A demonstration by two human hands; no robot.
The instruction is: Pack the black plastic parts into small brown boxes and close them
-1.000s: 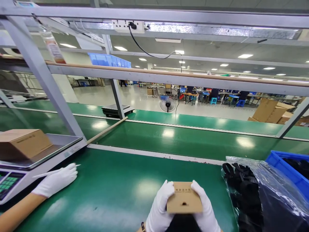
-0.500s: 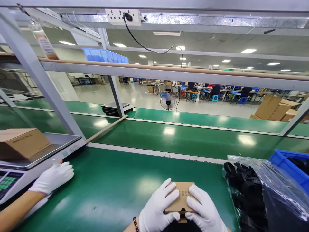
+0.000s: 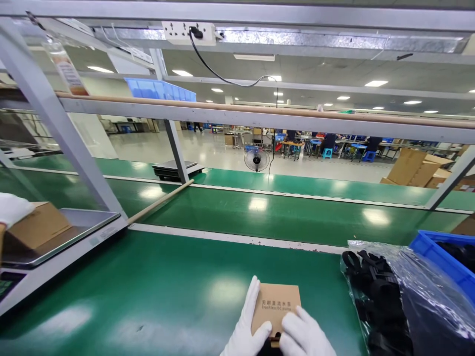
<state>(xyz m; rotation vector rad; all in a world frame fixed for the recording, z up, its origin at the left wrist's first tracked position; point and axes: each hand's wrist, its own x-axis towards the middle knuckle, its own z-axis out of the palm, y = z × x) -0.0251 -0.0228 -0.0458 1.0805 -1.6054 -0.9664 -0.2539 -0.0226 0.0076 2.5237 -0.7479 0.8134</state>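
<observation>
A small brown cardboard box printed "Brushless DC pump" is at the near edge of the green surface, in front of me. My left hand, in a white glove, grips its left side, fingers along the edge and thumb at the front corner. At the lower right corner, my gloved right hand has its fingers curled against the front flap. A dark gap shows at the box's front edge, between both hands. What lies under the box is mostly hidden.
At the left, another person's gloved hand touches a larger carton on a scale. Black straps in a clear plastic bag lie to the right, beside a blue bin. A metal frame crosses overhead.
My left fingers have moved off the box's top to its left side, and my right hand has slid down toward the front corner. The other person's hand has risen onto the larger carton.
</observation>
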